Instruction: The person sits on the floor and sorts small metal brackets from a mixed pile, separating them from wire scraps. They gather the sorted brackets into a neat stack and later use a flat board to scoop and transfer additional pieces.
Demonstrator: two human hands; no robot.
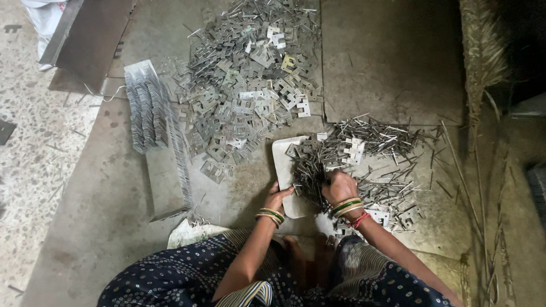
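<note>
Pins fill most of what I see under my hands: a dark heap of thin metal pins [341, 156], far too many for me to count, lies on the floor just ahead of my knees and spreads to the right. Most of the loose ones in the far part run roughly left to right, while the bundle nearest me has its long axis running away from me, tips toward the top of the view.

My right hand [339, 187] is clenched around the near end of that bundle, fingers wrapped over it. My left hand [278, 198] rests at the near edge of 1 pale flat plate [282, 165] that lies under the left part of the heap; its fingers are curled against the edge, but I cannot tell whether they actually grip it. I count 2 hands, each with several bangles at the wrist.

Farther away sits 1 large pile of small flat notched metal pieces [244, 85], also uncountable, pointing every way. To its left is 1 neat stacked row of the same kind of pieces [147, 111], its long axis running away from me, resting on 1 long grey metal sheet [166, 179]. A few notched pieces [355, 150] lie mixed among the pins.
</note>
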